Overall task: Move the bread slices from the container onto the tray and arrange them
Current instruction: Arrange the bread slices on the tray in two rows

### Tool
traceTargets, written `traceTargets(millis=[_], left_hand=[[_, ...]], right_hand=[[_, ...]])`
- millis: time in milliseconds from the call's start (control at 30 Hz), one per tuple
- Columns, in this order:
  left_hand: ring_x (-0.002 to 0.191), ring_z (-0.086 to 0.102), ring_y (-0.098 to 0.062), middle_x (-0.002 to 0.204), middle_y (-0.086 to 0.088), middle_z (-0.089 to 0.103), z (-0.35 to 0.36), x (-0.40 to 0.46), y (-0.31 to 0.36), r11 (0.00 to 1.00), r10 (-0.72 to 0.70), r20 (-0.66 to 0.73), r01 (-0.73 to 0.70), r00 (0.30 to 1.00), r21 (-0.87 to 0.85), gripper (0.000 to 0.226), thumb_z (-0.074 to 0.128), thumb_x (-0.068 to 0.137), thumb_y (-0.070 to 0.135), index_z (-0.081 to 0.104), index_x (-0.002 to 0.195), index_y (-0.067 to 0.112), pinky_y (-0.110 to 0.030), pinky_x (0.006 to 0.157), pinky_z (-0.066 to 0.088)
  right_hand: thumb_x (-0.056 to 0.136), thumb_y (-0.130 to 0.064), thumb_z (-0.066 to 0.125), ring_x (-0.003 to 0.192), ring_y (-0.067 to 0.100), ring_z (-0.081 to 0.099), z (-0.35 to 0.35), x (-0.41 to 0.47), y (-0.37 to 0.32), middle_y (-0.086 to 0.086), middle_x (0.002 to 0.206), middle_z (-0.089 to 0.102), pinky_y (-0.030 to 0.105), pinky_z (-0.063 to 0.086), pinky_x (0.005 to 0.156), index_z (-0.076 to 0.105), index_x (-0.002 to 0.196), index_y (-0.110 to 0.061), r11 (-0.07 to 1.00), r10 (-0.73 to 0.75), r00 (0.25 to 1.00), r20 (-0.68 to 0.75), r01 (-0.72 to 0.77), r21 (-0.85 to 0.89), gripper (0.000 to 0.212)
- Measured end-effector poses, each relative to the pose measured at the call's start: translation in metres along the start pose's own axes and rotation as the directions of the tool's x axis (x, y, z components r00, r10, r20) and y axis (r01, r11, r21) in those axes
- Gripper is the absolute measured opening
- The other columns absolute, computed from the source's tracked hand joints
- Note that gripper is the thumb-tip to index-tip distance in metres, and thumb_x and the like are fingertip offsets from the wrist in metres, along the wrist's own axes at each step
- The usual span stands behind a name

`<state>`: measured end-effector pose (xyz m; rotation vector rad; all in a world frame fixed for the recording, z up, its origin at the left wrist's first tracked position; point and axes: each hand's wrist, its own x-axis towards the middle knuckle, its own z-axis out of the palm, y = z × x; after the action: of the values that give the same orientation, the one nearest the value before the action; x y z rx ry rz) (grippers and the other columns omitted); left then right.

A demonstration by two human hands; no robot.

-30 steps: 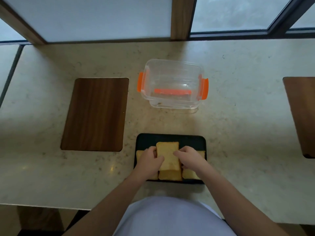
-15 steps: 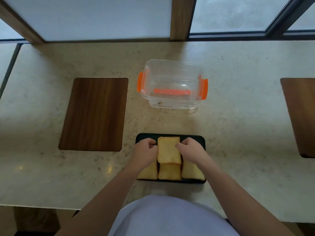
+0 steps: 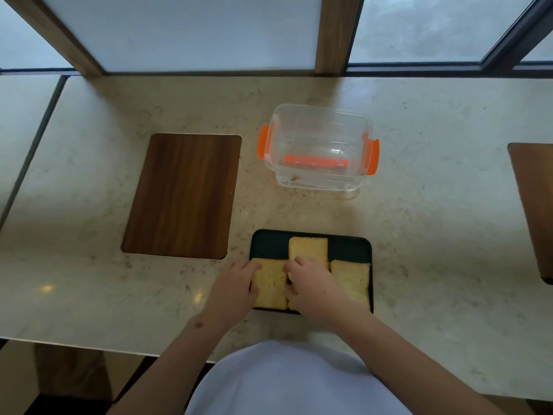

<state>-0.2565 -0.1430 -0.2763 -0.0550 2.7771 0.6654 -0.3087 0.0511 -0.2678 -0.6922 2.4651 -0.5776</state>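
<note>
A person is arranging bread slices on a dark tray (image 3: 350,250) at the near edge of a stone counter (image 3: 434,235), with the clear container (image 3: 320,148) sitting empty of bread at 12 o'clock from the tray, well apart from it. The left hand (image 3: 232,292) is lying open and flat, its fingertips touching the left edge of the left slice (image 3: 270,284). The right hand (image 3: 312,290) is resting palm-down over the middle of the tray, fingers spread loosely and closed on nothing, its fingertips touching the near end of the far slice (image 3: 308,248), which is lying at 12 o'clock from the hand. A right slice (image 3: 353,280) is lying flat at 3 o'clock, just beside the hand. Whether another slice is lying under the right palm cannot be told. The bread is likely light, soft and easily dented or torn, so nudging it by its crust edges, or pinching gently at opposite sides, is probably safest.
</note>
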Motion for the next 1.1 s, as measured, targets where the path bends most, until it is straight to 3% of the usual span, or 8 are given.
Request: traceTargets(millis=[133, 233, 433, 567, 700, 833, 967, 1100], left_hand=[[0.120, 0.041, -0.026, 0.134, -0.003, 0.053, -0.003, 0.006, 0.003, 0.986, 0.024, 0.030, -0.028, 0.999, 0.166, 0.066, 0.077, 0.075, 0.028, 0.050, 0.134, 0.019, -0.040, 0.098, 0.040], [0.134, 0.029, -0.026, 0.147, 0.002, 0.041, -0.003, 0.013, 0.004, 0.977, -0.020, 0.100, -0.002, 0.995, 0.212, 0.078, 0.073, 0.078, 0.040, 0.037, 0.145, 0.022, -0.043, 0.106, 0.029], [0.124, 0.041, -0.023, 0.134, 0.000, 0.053, 0.003, 0.018, 0.006, 0.994, 0.028, 0.055, -0.034, 0.998, 0.109, 0.057, 0.065, 0.086, 0.035, 0.046, 0.138, 0.020, -0.036, 0.102, 0.034], [0.105, 0.052, -0.020, 0.114, -0.005, 0.060, 0.011, 0.016, 0.017, 0.996, 0.076, 0.013, -0.075, 0.997, -0.042, 0.037, 0.059, 0.089, 0.020, 0.057, 0.125, 0.012, -0.033, 0.091, 0.042], [0.091, 0.058, -0.009, 0.102, 0.004, 0.062, 0.016, 0.020, 0.046, 0.907, -0.157, 0.085, 0.178, 0.984, -0.381, 0.038, 0.060, 0.089, 0.022, 0.059, 0.126, 0.013, -0.025, 0.076, 0.048], [0.076, 0.054, 0.001, 0.083, 0.018, 0.054, 0.021, 0.037, 0.066, 0.837, -0.275, 0.169, 0.322, 0.947, -0.442, 0.038, 0.062, 0.086, 0.020, 0.060, 0.123, 0.012, -0.016, 0.062, 0.042], [0.074, 0.055, 0.000, 0.091, 0.012, 0.059, 0.023, 0.047, 0.077, 0.807, -0.333, 0.202, 0.389, 0.921, -0.444, 0.046, 0.064, 0.084, 0.022, 0.057, 0.128, 0.014, -0.015, 0.056, 0.038], [0.091, 0.055, -0.006, 0.114, 0.000, 0.058, 0.026, 0.046, 0.085, 0.834, -0.274, 0.173, 0.323, 0.946, -0.448, 0.054, 0.065, 0.083, 0.024, 0.052, 0.135, 0.012, -0.014, 0.066, 0.040]], right_hand=[[0.089, -0.036, 0.059, 0.120, 0.030, 0.046, 0.011, 0.014, -0.016, 0.007, 0.127, 0.055, 0.052, 0.033, 0.107, 0.056, 0.129, -0.016, 0.933, -0.107, 0.994, -0.005, 0.099, -0.346, 0.045], [0.090, -0.041, 0.058, 0.130, 0.032, 0.040, 0.013, 0.027, -0.020, 0.009, 0.136, 0.051, 0.058, 0.021, 0.114, 0.049, 0.138, -0.016, 0.916, -0.075, 0.997, 0.031, 0.081, -0.392, 0.055], [0.086, -0.040, 0.059, 0.132, 0.028, 0.040, -0.002, 0.020, 0.005, 0.005, 0.143, 0.048, 0.049, 0.031, 0.109, 0.051, 0.136, -0.021, 0.959, 0.056, 0.995, -0.080, -0.076, -0.272, 0.054], [0.089, -0.048, 0.060, 0.129, 0.025, 0.042, -0.003, -0.010, 0.042, 0.005, 0.141, 0.049, 0.040, 0.040, 0.105, 0.049, 0.139, -0.016, 0.939, 0.325, 0.929, -0.179, -0.340, -0.057, 0.060], [0.094, -0.041, 0.061, 0.120, 0.017, 0.049, 0.002, -0.022, 0.057, 0.004, 0.131, 0.053, 0.030, 0.045, 0.098, 0.051, 0.138, -0.013, 0.845, 0.516, 0.834, -0.193, -0.460, 0.271, 0.054], [0.093, -0.048, 0.055, 0.121, 0.021, 0.045, 0.003, -0.009, 0.057, 0.003, 0.130, 0.054, 0.036, 0.045, 0.098, 0.062, 0.131, -0.016, 0.846, 0.531, 0.829, -0.174, -0.505, 0.171, 0.050], [0.089, -0.048, 0.053, 0.115, 0.025, 0.049, 0.004, 0.002, 0.052, 0.005, 0.125, 0.057, 0.044, 0.041, 0.093, 0.064, 0.123, -0.015, 0.822, 0.568, 0.816, -0.105, -0.557, 0.115, 0.048], [0.084, -0.049, 0.059, 0.107, 0.021, 0.054, 0.001, -0.010, 0.064, 0.000, 0.116, 0.058, 0.040, 0.040, 0.085, 0.063, 0.119, -0.018, 0.791, 0.603, 0.781, -0.159, -0.562, 0.240, 0.047]])
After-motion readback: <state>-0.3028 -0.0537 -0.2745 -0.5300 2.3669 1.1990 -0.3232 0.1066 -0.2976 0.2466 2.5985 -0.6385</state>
